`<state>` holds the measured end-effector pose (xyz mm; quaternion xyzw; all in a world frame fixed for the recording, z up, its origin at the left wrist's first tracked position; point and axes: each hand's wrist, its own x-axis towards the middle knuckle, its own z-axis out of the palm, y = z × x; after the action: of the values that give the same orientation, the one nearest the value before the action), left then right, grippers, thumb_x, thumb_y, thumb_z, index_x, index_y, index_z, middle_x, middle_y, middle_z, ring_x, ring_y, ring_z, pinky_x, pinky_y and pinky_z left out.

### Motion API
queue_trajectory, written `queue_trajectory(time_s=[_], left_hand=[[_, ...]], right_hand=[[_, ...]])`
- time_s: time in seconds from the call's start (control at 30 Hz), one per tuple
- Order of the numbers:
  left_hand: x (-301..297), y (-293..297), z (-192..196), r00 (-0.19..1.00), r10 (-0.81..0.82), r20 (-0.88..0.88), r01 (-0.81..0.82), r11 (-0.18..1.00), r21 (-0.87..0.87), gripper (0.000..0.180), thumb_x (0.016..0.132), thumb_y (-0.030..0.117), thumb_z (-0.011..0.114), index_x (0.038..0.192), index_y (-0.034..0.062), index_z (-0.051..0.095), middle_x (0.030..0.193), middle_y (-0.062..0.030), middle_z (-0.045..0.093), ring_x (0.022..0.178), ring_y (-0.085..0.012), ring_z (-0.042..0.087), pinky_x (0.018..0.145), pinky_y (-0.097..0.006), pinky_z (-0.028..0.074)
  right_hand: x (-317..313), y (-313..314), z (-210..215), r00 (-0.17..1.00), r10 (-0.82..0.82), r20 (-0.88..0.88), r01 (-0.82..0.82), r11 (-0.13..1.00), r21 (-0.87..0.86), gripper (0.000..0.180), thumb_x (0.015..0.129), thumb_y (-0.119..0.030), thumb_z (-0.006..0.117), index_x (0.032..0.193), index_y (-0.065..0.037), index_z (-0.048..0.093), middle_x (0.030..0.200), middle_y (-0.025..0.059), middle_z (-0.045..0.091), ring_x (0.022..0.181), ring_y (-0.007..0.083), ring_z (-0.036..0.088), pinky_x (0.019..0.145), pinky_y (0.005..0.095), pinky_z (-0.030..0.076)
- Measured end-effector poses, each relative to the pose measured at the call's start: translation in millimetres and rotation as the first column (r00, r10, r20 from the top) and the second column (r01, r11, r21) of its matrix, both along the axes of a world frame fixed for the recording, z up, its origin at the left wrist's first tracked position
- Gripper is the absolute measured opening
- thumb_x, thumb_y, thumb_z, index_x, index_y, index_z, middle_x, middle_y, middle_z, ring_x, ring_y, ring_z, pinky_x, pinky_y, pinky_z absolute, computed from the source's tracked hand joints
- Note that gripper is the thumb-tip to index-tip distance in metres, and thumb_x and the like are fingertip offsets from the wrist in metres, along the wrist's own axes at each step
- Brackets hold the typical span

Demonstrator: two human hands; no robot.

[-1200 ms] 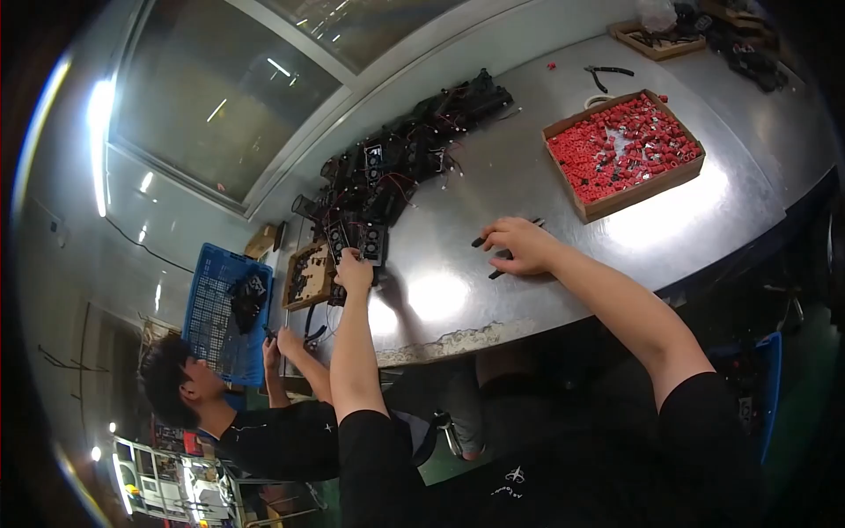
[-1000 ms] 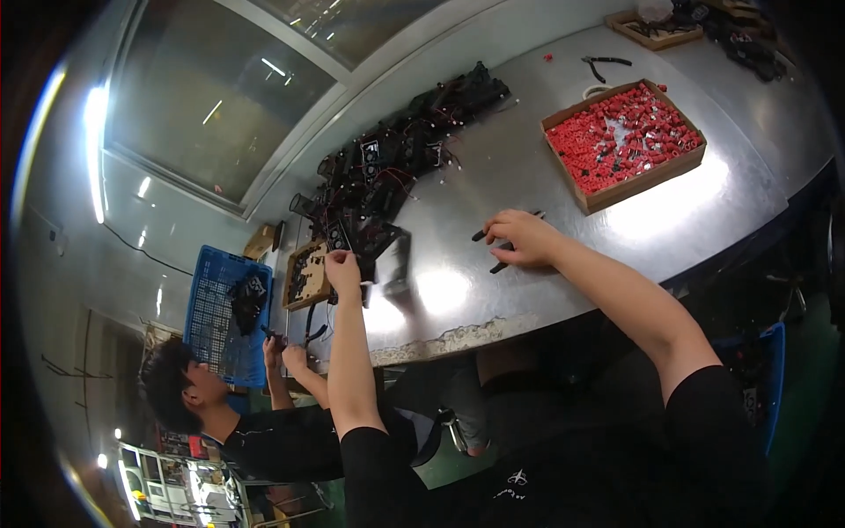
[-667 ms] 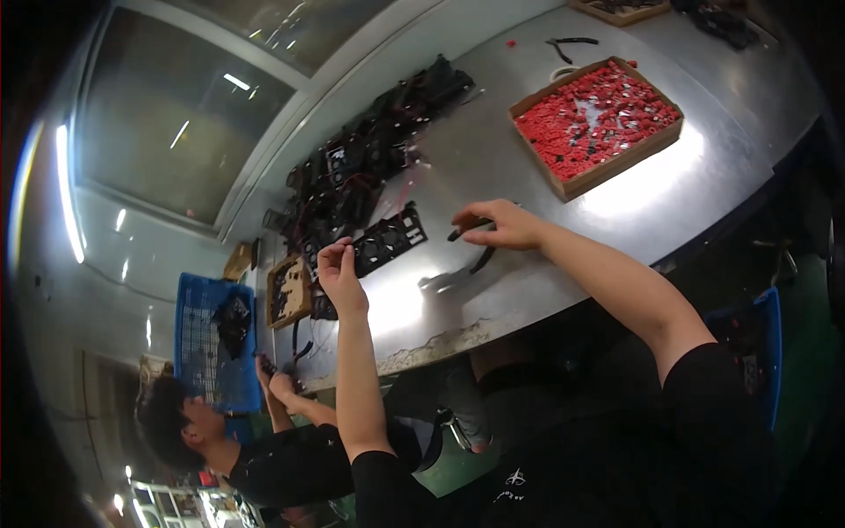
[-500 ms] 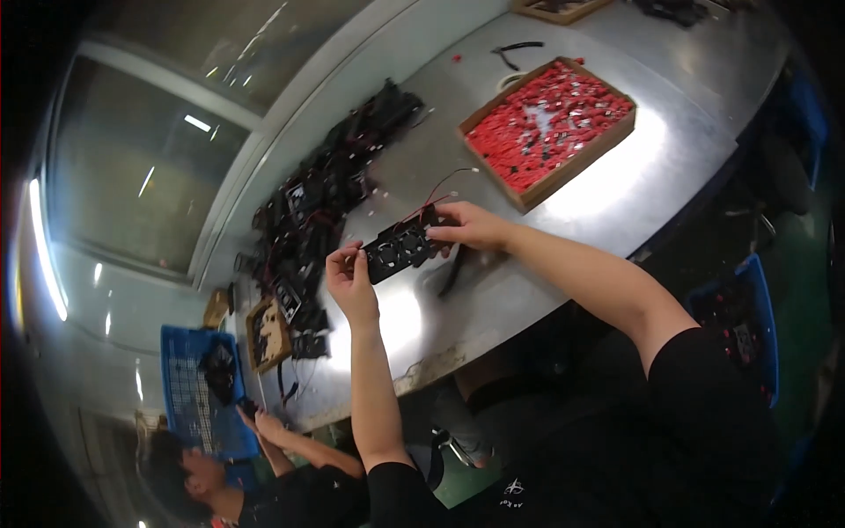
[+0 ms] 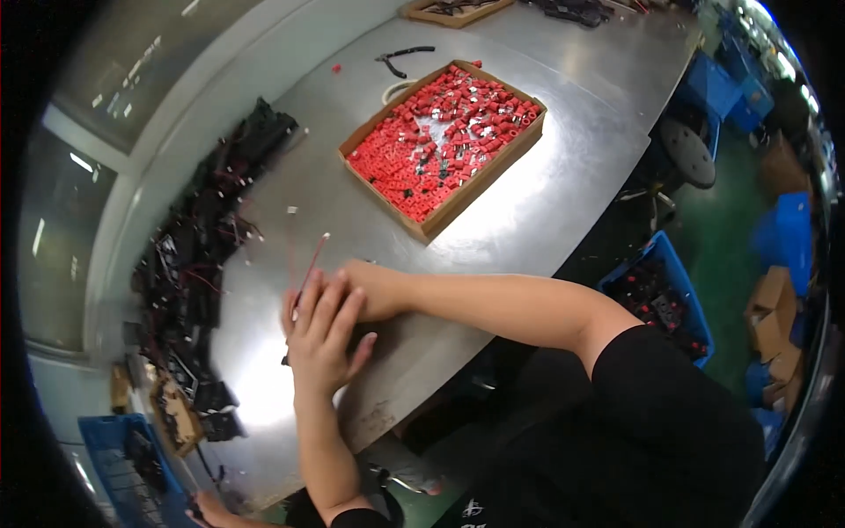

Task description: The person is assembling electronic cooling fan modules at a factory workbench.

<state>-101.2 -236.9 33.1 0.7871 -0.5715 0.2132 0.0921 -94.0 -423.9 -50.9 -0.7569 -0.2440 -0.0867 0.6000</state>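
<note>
Left hand (image 5: 319,339) overlapping right hand (image 5: 374,290) above counter (image 5: 519,220); black part (image 5: 285,360) mostly hidden under them, red wire (image 5: 312,260) sticking out past fingers; can't tell either hand's grip. Brown box (image 5: 484,187) of red pieces (image 5: 396,165) farther back, pliers (image 5: 414,50) beyond, black wired heap (image 5: 189,273) at left

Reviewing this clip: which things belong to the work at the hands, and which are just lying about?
Likely part of it:
- red wire, beside left hand and right hand
- dark part, mostly hidden

Apparently just lying about, untouched:
- pliers
- white ring
- red-parts box
- black pile, perhaps related
</note>
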Motion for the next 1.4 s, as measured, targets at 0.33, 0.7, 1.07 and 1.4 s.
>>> queue_trajectory(time_s=[0.33,0.7,1.07,1.4], left_hand=[[2,8,-11,0.944,0.18,-0.275,-0.239,0.951,-0.197,0.088,0.075,0.037,0.087,0.152,0.0084,0.057,0.143,-0.0143,0.065,0.131,-0.0356,0.061,0.111,-0.05,0.039],[16,29,-26,0.871,0.342,-0.352,-0.432,0.875,-0.22,0.096,0.073,0.029,0.088,0.158,0.0095,0.048,0.125,-0.0143,0.067,0.118,-0.0339,0.063,0.107,-0.047,0.04],[21,23,-41,-0.151,-0.808,-0.57,-0.467,0.567,-0.679,0.071,0.109,0.049,0.047,0.162,0.002,0.041,0.144,-0.0205,0.059,0.11,-0.0263,0.069,0.095,-0.044,0.059],[17,30,-39,-0.221,-0.84,-0.495,-0.593,0.519,-0.615,0.07,0.109,0.05,0.034,0.156,-0.0004,0.046,0.147,-0.0193,0.06,0.117,-0.0342,0.068,0.093,-0.049,0.062]], right_hand=[[-10,4,12,0.981,0.031,-0.19,0.017,0.97,0.244,0.03,0.095,-0.024,0.077,0.106,0.003,0.075,0.088,0.0133,0.078,0.075,0.0171,0.068,0.072,0.0361,0.056],[-29,-48,55,0.954,-0.3,-0.027,0.298,0.953,-0.043,0.021,0.105,-0.02,0.07,0.106,0.0,0.076,0.089,0.008,0.079,0.081,0.0127,0.075,0.073,0.0286,0.059],[4,-218,47,0.771,-0.552,0.319,0.561,0.351,-0.749,0.021,0.089,-0.018,0.075,0.104,-0.003,0.078,0.103,0.0184,0.076,0.1,0.0391,0.073,0.089,0.0504,0.057],[-1,-54,88,0.922,-0.384,0.042,0.377,0.918,0.126,0.019,0.095,-0.004,0.074,0.112,-0.001,0.066,0.099,0.0062,0.072,0.091,0.0119,0.069,0.084,0.029,0.056]])
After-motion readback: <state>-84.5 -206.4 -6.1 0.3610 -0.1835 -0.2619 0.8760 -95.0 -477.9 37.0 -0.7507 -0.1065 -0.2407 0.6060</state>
